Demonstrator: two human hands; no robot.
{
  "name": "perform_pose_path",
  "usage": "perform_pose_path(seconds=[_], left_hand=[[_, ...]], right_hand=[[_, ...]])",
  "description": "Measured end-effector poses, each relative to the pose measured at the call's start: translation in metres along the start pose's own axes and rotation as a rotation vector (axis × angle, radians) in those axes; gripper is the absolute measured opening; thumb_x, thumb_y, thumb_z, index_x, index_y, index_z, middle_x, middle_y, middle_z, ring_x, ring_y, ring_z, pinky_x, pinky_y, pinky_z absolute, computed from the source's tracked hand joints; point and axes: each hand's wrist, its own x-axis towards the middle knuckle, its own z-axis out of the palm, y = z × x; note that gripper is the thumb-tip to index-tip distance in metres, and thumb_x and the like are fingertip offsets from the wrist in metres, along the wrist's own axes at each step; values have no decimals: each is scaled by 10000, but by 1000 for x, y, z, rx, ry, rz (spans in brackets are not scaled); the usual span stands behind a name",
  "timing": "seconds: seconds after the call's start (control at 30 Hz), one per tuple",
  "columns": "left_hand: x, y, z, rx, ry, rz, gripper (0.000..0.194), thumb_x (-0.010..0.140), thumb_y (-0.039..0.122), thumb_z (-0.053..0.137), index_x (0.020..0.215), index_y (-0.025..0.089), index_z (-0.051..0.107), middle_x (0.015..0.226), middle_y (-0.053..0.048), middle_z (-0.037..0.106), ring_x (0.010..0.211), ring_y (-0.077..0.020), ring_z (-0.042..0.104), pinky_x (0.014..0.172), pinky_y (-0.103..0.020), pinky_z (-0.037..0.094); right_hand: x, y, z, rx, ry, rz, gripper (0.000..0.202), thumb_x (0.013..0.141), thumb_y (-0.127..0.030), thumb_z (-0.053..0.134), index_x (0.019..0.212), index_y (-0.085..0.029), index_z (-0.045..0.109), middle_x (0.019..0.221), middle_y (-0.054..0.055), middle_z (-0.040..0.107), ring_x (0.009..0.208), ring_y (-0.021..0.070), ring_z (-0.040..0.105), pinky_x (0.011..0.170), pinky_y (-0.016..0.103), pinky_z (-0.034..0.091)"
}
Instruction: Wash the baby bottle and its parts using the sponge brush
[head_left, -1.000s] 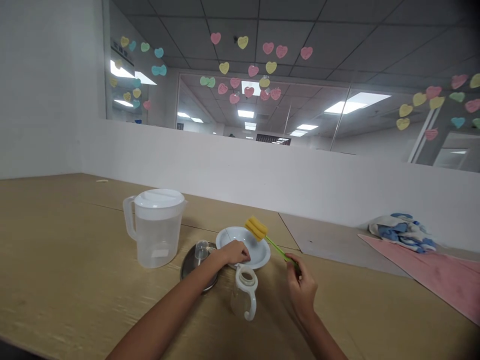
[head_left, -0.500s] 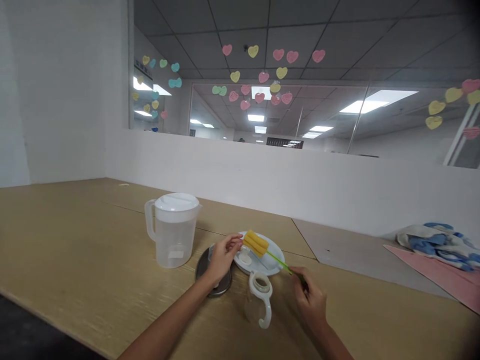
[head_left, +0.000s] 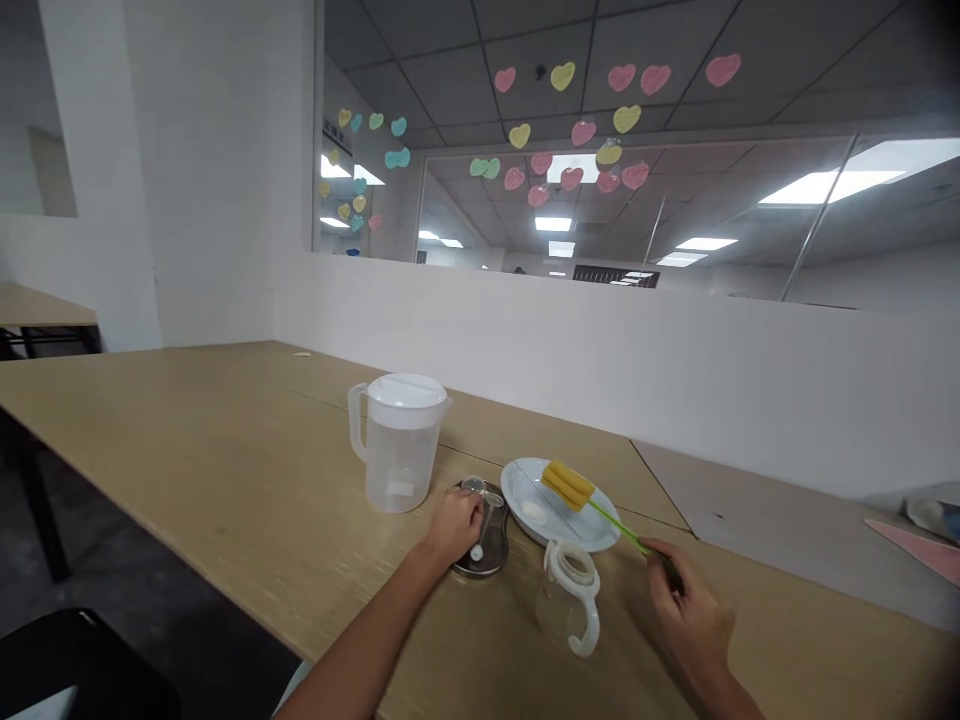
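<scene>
My right hand (head_left: 686, 600) is closed round the green handle of a sponge brush (head_left: 568, 485). The yellow sponge head is over a white plate (head_left: 517, 525) with a small whitish disc (head_left: 534, 513) in it. My left hand (head_left: 452, 525) is at the left edge of a dark metal tray (head_left: 491, 562), fingers curled in; what they grip, if anything, is hidden. Beside those fingers on the tray are a small clear round piece (head_left: 474, 484) and a thin stick-like piece (head_left: 484, 530). A clear glass pot with a white collar and hooked handle (head_left: 589, 600) stands between my hands.
A translucent lidded pitcher (head_left: 403, 440) stands behind my left hand. At the right, a grey board (head_left: 772, 540) bears a pink sheet (head_left: 919, 548) and part of a cloth (head_left: 934, 515). A black chair (head_left: 82, 665) is beyond the table's left edge.
My left hand has moved from beside the sponge head down to the tray's left side. My right hand keeps hold of the brush over the plate. The view has turned left.
</scene>
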Motion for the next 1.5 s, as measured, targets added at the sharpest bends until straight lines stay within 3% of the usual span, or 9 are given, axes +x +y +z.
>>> perform_pose_path(seconds=[0.33, 0.5, 0.57, 0.77, 0.97, 1.1, 1.27, 1.4, 1.5], left_hand=[[-4, -1, 4, -58, -10, 53, 282, 713, 75, 459, 931, 191, 595, 875, -49, 646, 867, -206, 579, 798, -310, 420], [4, 13, -7, -56, 250, 30, 280, 751, 184, 494, 1019, 192, 575, 1041, -86, 588, 972, -235, 540, 870, -355, 413], [18, 29, -12, -93, 273, 65, 273, 784, 189, 457, 1030, 197, 575, 1040, -83, 588, 990, -231, 532, 896, -360, 401], [67, 80, 2, -190, -259, 251, 224, 775, 175, 513, 935, 172, 669, 1028, -93, 655, 997, -247, 569, 911, -346, 408], [82, 85, 34, -181, -635, 256, 46, 684, 221, 695, 705, 184, 676, 706, -11, 678, 661, -175, 619, 613, -277, 488], [85, 83, 42, -144, -696, 259, 199, 849, 320, 560, 816, 135, 625, 818, -6, 643, 745, -131, 609, 703, -294, 512], [89, 76, 40, -34, -561, 187, 174, 830, 307, 580, 848, 140, 624, 970, -46, 629, 927, -191, 582, 840, -381, 471], [92, 65, 41, -1, -556, 128, 169, 594, 263, 750, 563, 155, 624, 663, -57, 654, 755, -251, 616, 718, -369, 479], [93, 64, 44, -21, -573, 122, 150, 548, 198, 747, 497, 185, 606, 544, -22, 625, 642, -208, 609, 634, -303, 473]], right_hand=[[-1, 12, 5, 89, -33, -155, 271, 769, -328, 455, 828, -192, 682, 743, 29, 690, 468, 129, 537, 460, 238, 419], [0, 6, 2, 113, 5, -163, 259, 775, -300, 452, 832, -188, 679, 757, 30, 688, 501, 127, 552, 495, 233, 433], [0, 8, 2, 142, 13, -129, 253, 771, -310, 464, 830, -186, 676, 754, 29, 687, 502, 124, 554, 492, 226, 438], [2, 9, 0, 260, 25, 120, 287, 741, -391, 515, 824, -164, 669, 721, 43, 682, 516, 145, 576, 469, 217, 448], [8, -1, -7, 363, 75, 249, 304, 729, -418, 535, 818, -156, 660, 802, 72, 686, 717, 201, 632, 561, 232, 481], [10, 0, -7, 374, 88, 252, 296, 727, -409, 534, 817, -158, 664, 793, 70, 683, 708, 201, 628, 584, 249, 482], [11, 1, -8, 412, 99, 253, 275, 721, -386, 534, 807, -159, 663, 794, 72, 683, 730, 211, 636, 634, 274, 488], [11, -1, -8, 435, 96, 270, 261, 736, -360, 518, 839, -162, 654, 852, 74, 678, 776, 210, 630, 669, 279, 481], [10, -2, -9, 440, 73, 280, 257, 729, -355, 523, 840, -163, 653, 855, 73, 676, 779, 211, 625, 662, 276, 476]])
